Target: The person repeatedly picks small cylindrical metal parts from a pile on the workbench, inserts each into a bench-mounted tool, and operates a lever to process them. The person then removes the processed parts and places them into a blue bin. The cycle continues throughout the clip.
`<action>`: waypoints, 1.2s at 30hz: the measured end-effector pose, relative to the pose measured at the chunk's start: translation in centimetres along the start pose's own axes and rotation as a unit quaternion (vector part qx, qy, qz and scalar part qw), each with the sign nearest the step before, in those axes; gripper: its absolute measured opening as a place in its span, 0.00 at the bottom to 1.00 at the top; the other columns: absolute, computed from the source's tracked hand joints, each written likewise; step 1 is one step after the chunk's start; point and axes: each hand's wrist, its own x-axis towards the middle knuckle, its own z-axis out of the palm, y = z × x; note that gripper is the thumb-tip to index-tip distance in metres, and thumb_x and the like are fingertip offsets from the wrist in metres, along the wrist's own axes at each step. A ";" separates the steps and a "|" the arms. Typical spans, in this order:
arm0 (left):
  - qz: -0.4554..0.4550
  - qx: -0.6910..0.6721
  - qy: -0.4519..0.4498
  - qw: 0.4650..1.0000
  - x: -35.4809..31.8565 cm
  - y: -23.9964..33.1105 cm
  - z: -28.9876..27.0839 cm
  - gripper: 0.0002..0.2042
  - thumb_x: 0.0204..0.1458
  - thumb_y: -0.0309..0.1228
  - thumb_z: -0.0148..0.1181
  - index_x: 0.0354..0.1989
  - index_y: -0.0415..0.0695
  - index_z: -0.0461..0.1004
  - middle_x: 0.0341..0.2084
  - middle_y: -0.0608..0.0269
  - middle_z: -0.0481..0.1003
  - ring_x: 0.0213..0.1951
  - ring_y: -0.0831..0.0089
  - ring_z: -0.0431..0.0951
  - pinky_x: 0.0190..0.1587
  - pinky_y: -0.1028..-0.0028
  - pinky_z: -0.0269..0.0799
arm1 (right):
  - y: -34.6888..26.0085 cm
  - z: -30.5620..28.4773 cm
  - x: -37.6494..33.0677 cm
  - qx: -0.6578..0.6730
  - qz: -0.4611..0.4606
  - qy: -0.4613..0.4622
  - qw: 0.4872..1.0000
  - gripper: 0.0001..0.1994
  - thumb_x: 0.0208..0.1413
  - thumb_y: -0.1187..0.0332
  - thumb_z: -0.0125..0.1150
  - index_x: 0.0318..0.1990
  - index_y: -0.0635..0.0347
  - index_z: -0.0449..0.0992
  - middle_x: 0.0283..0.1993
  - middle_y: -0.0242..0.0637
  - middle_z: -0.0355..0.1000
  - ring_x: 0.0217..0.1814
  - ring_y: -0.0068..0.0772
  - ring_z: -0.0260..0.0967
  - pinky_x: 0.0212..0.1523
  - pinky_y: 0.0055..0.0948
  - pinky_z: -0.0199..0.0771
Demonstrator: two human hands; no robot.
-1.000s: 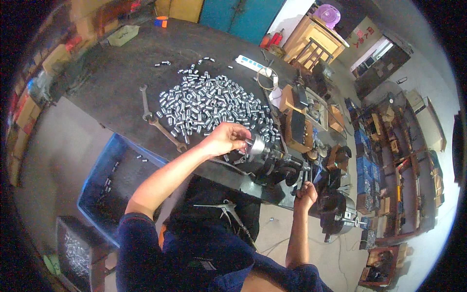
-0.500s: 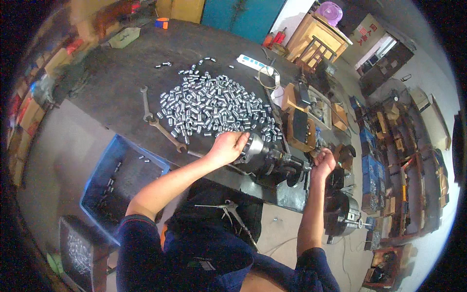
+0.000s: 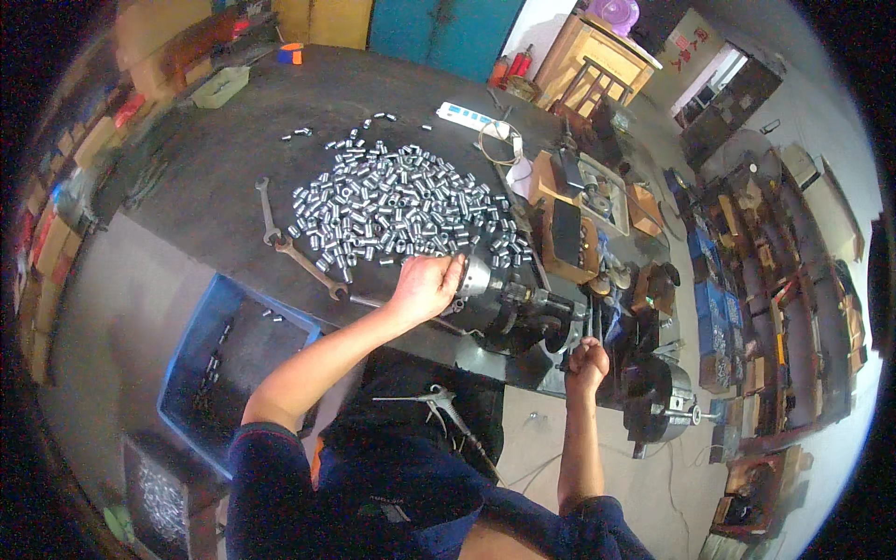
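On the bench's near edge sits a small dark machine (image 3: 532, 313) with a round metal chuck (image 3: 476, 278) at its left end. My left hand (image 3: 425, 289) is closed at the chuck's left face, thumb against its rim; whatever the fingers hold is hidden. At the machine's right end, my right hand (image 3: 586, 364) is closed round a lever, mostly covered by the fingers. Just beyond my left hand spreads a heap of short shiny metal sleeves (image 3: 401, 201). Two open-end wrenches (image 3: 268, 210) lie left of the heap, nearly end to end.
A blue bin (image 3: 168, 373) with a few sleeves stands below the bench's left edge. An air blow gun (image 3: 437, 399) lies on dark cloth by my lap. Farther back are a white power strip (image 3: 474, 119) and wooden boxes (image 3: 571, 247). Shelves (image 3: 779, 317) line the right wall.
My right hand has swung down toward me and a little left. My left hand stays at the chuck. The whole view has shifted slightly.
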 end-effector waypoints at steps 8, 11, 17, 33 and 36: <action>-0.011 -0.016 -0.041 0.999 0.7 0.5 -0.6 0.20 0.50 0.38 0.45 0.11 0.37 0.65 0.09 0.48 0.65 0.16 0.52 0.68 0.21 0.59 0.62 | 2.6 0.6 8.3 -0.195 -0.158 0.066 0.966 0.06 0.45 0.68 0.48 0.24 0.60 0.69 0.16 0.25 0.59 0.15 0.17 0.56 0.16 0.12 0.55; -0.039 0.010 -0.077 0.996 0.9 0.3 -1.2 0.20 0.50 0.38 0.45 0.12 0.37 0.66 0.10 0.48 0.65 0.17 0.51 0.68 0.21 0.59 0.62 | 0.6 3.1 10.9 -0.214 -0.263 -0.020 0.941 0.09 0.46 0.70 0.46 0.22 0.62 0.71 0.15 0.29 0.62 0.15 0.18 0.58 0.13 0.18 0.54; -0.101 -0.076 -0.096 0.987 0.7 -1.3 -1.1 0.21 0.50 0.41 0.47 0.13 0.35 0.65 0.06 0.50 0.59 0.10 0.63 0.60 0.17 0.65 0.56 | -6.6 7.7 2.5 -0.028 -0.197 0.001 0.980 0.09 0.51 0.69 0.44 0.23 0.63 0.67 0.14 0.26 0.55 0.11 0.14 0.48 0.10 0.15 0.47; -0.207 -0.168 -0.143 0.953 -1.9 -3.0 -5.7 0.21 0.52 0.40 0.45 0.11 0.40 0.62 0.06 0.70 0.61 0.08 0.81 0.60 0.12 0.79 0.55 | -1.7 5.0 9.5 -0.144 -0.236 0.016 0.961 0.08 0.47 0.71 0.47 0.24 0.65 0.70 0.16 0.31 0.63 0.13 0.20 0.56 0.11 0.18 0.53; -0.265 -0.026 -0.114 0.957 -6.1 -6.0 -10.2 0.20 0.51 0.41 0.45 0.15 0.37 0.68 0.07 0.62 0.65 0.10 0.75 0.66 0.16 0.74 0.61 | -5.4 7.4 5.3 -0.041 -0.225 0.004 0.973 0.08 0.50 0.71 0.45 0.25 0.64 0.69 0.16 0.26 0.58 0.13 0.14 0.51 0.11 0.13 0.47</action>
